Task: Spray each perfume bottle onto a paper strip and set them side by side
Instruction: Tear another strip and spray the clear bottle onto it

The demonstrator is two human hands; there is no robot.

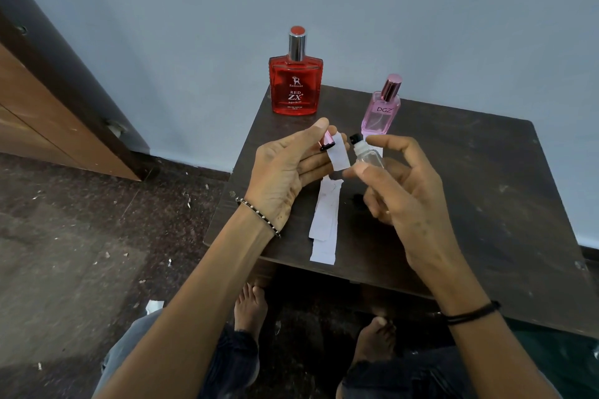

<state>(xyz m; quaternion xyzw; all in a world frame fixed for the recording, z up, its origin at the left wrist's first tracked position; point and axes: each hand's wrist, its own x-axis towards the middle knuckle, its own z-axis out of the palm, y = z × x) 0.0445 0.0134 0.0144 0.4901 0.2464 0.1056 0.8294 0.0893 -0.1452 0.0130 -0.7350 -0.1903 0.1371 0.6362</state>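
Held, left hand [285, 168]: one white paper strip [338, 152] and a small pink metallic cap [327, 141], pinched together in your fingers.

Held, right hand [398, 191]: small clear glass bottle with black nozzle [364, 152], gripped close beside the strip.

On the dark wooden worktop [453, 178]: red square perfume bottle [295, 87] and slim pink bottle [381, 113], both capped and upright at the far edge; spare white strips [324, 220] overhanging the near edge.

Risks, as judged: your crowded left grip may let the cap drop; the nozzle's aim is unclear, so mist could miss; the overhanging strips may slide to the floor.
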